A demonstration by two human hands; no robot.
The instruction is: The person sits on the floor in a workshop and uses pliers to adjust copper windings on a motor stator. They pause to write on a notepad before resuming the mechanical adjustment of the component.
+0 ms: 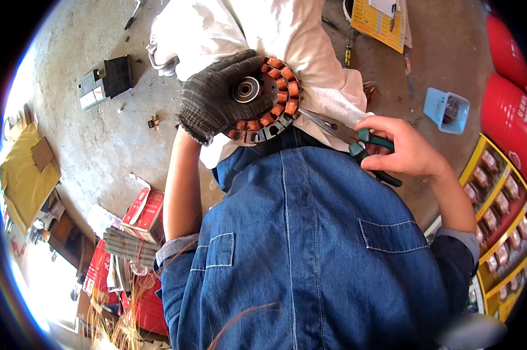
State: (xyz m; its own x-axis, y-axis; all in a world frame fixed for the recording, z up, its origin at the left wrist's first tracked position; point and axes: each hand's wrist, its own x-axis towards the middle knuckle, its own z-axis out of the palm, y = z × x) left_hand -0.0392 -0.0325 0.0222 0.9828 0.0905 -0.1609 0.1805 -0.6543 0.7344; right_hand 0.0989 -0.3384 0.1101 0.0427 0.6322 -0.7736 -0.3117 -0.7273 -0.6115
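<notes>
A round motor stator (283, 89) with copper windings and a bearing at its centre rests on white cloth (275, 29) over my lap. My left hand (210, 96), in a dark knit glove, grips the stator across its left side and top, hiding part of it. My bare right hand (402, 146) is closed on long-nose pliers (371, 141) with green and black handles. The pliers' metal jaws point up-left at the stator's right edge, where some winding slots along the lower rim show bare metal.
A black-and-silver box (116, 77) lies on the concrete floor (71, 157) at left. Red cartons (145, 214) and bundled wire stand lower left. Yellow papers (375, 23) and a screwdriver (347, 54) lie top right. A blue bin (437, 108), red drums (504, 119) and a yellow rack (469, 169) line the right.
</notes>
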